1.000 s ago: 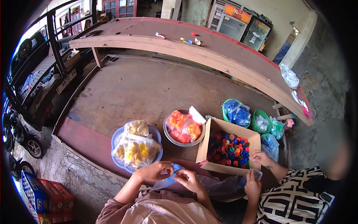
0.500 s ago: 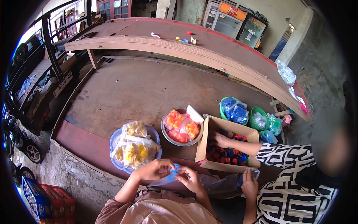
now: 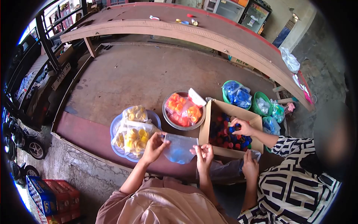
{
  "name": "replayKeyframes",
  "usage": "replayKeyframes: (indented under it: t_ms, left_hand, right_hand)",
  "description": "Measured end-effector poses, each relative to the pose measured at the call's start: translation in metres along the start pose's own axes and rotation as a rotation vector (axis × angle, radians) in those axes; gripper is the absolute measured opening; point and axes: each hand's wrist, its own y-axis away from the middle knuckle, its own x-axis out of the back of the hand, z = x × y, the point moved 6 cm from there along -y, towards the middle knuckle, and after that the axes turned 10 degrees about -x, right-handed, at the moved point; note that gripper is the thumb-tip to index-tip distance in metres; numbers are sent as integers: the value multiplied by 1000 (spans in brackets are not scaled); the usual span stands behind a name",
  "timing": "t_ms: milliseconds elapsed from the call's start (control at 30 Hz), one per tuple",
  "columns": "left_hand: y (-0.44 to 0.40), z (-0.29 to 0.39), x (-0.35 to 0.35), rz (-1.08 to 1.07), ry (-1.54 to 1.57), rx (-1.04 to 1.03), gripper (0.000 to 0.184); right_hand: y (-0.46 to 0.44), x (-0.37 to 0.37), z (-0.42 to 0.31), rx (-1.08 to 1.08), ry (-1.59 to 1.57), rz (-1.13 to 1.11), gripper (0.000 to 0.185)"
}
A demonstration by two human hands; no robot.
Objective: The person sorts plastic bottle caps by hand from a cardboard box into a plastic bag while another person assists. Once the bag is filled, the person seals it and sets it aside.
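A clear plastic bag (image 3: 181, 146) with something blue at its bottom is stretched between my two hands. My left hand (image 3: 153, 148) pinches its left edge, beside a lavender basin (image 3: 116, 146) of bagged yellow and cream caps (image 3: 135, 141). Closed on the right edge is my right hand (image 3: 203, 156), just in front of a cardboard box (image 3: 203, 128) of loose red, blue and dark caps (image 3: 228, 140). A metal bowl (image 3: 166, 118) with bagged orange and red caps (image 3: 182, 109) stands beyond the bag.
At my right, a co-worker's hand (image 3: 244, 128) is over the box while the other hand (image 3: 250, 167) holds a clear bag. Green baskets (image 3: 224, 93) with bagged caps sit behind the box. A raised wooden ledge (image 3: 160, 28) crosses the back; crates (image 3: 63, 194) stand on the floor at left.
My hands have risen and spread apart, opening the gathered bag out flat between them. The co-worker's hand has lifted from inside the box toward its right side. The view has tilted downward.
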Motion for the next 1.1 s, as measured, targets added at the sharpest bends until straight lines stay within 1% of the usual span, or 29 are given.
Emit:
replayKeyframes:
  t_ms: [67, 167, 267, 367, 467, 567, 667, 700, 767, 800, 833, 867, 933, 967, 1067, 1100]
  left_hand:
    - [-3, 5, 1, 31, -90, -102, 22]
    - [-5, 3, -1, -22, -161, -170, 16]
    - [-7, 14, -5, -114, -290, -158, 11]
    - [-7, 19, -6, -146, -330, -144, 11]
    - [-5, 21, -5, -173, -298, -174, 16]
    - [-7, 30, -6, -211, -447, -234, 21]
    - [-9, 43, -11, -242, -568, -264, 19]
    - [-9, 45, -12, -241, -577, -285, 18]
    - [-10, 49, -14, -239, -595, -328, 15]
    - [-11, 54, -16, -230, -627, -391, 13]
    - [-12, 60, -19, -220, -661, -453, 12]
    - [-11, 65, -20, -208, -695, -516, 10]
    - [-11, 43, -11, -251, -562, -280, 13]
    - [-9, 31, -8, -271, -493, -163, 14]
    - [-3, 18, 0, -149, -257, -30, 21]
    - [-2, 17, 1, -133, -245, -27, 23]
  right_hand:
    - [1, -3, -7, -43, 86, -45, 13]
    - [0, -1, -8, -11, 130, -121, 8]
    - [-2, 0, -12, 120, 189, -150, 10]
    - [-2, -1, -22, 241, 375, -96, 17]
    - [0, -3, -34, 317, 549, -70, 23]
    - [4, -12, -50, 353, 685, -31, 22]
    - [10, -17, -58, 528, 887, 4, 17]
    - [9, -16, -55, 530, 898, -6, 12]
    - [9, -13, -54, 482, 889, 19, 9]
    - [8, -13, -53, 458, 884, 29, 8]
    - [5, -10, -48, 412, 823, 5, 8]
    - [2, -10, -45, 410, 754, -32, 6]
    - [-3, 3, -19, 144, 604, -51, 8]
    - [-4, 6, -12, 122, 558, -39, 10]
    - [-3, 9, -5, 51, 432, -21, 16]
    - [-3, 8, -5, 25, 398, -27, 19]
